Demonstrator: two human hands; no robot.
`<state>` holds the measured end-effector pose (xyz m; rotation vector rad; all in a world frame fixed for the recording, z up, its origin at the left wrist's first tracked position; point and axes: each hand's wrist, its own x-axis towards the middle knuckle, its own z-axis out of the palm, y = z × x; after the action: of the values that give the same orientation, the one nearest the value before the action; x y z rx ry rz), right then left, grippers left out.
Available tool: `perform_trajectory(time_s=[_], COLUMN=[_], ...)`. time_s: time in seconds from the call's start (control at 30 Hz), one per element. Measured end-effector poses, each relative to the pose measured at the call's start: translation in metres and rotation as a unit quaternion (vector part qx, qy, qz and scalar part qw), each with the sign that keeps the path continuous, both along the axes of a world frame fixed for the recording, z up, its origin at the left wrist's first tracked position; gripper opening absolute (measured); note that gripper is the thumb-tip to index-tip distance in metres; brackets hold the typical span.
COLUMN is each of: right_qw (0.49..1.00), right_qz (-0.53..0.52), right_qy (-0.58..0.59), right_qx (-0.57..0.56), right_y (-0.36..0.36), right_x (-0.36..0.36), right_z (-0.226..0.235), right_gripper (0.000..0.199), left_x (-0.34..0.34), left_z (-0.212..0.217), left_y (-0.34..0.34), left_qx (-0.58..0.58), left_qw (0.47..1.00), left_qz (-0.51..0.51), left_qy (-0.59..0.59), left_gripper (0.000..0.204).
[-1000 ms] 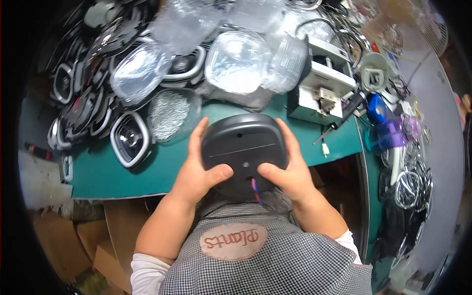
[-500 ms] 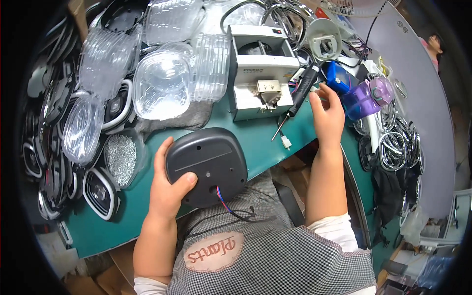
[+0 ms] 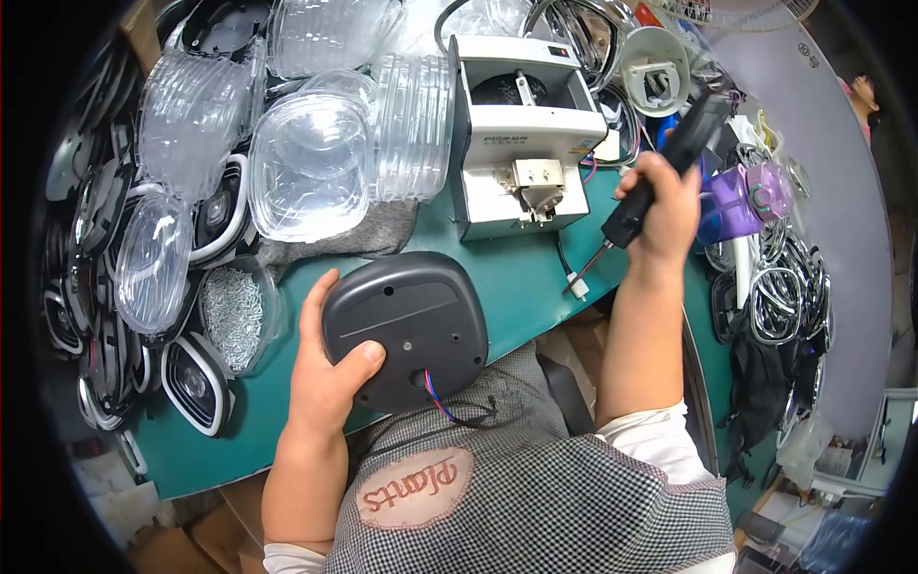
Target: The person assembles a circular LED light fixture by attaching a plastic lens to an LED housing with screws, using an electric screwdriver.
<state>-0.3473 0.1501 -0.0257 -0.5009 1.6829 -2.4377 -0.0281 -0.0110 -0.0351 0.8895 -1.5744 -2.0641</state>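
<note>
A rounded black plastic housing rests in my left hand, the thumb pressed on its flat face and the other fingers behind its left side. Screw holes dot that face, and red and blue wires leave an opening at its lower edge. My right hand is wrapped round a black electric screwdriver, its thin bit slanting down to the left. Near the bit's tip lies a small white connector on a dark lead. Just left of my right hand stands a white-and-grey screw feeder.
Stacked clear plastic covers fill the back left. A clear tub of screws stands among black housings with pale rims. To the right are a purple bottle and chrome rings. The green table curves toward my apron.
My right hand has closed round the electric screwdriver and lifted it off the table, up and to the right. My left hand and the housing have hardly moved.
</note>
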Motion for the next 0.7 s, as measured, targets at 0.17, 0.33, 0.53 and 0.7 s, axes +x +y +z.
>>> perform_trajectory(time_s=[0.17,0.33,0.53,0.7], right_qw=[0.971,0.926,0.916,0.925], right_qz=[0.075,0.098,0.185,0.187], right_qy=[0.105,0.252,0.283,0.253], right_qx=[-0.202,-0.264,-0.215,-0.215], right_y=[-0.002,-0.008,-0.020,-0.025], right_x=[0.039,0.048,0.038,0.035], right_z=[0.062,0.078,0.072,0.064], right_gripper=[0.041,0.064,0.099,0.100], left_x=[-0.004,-0.005,-0.006,-0.007], left_z=[0.002,0.001,0.001,0.000], left_y=[-0.001,-0.001,-0.003,-0.003], left_qx=[0.006,0.009,0.005,0.001], left_qw=[1.000,1.000,1.000,1.000], left_qz=[0.004,-0.008,-0.011,-0.010], left_qy=[-0.002,0.007,0.009,0.003], left_gripper=[0.094,0.095,0.095,0.095])
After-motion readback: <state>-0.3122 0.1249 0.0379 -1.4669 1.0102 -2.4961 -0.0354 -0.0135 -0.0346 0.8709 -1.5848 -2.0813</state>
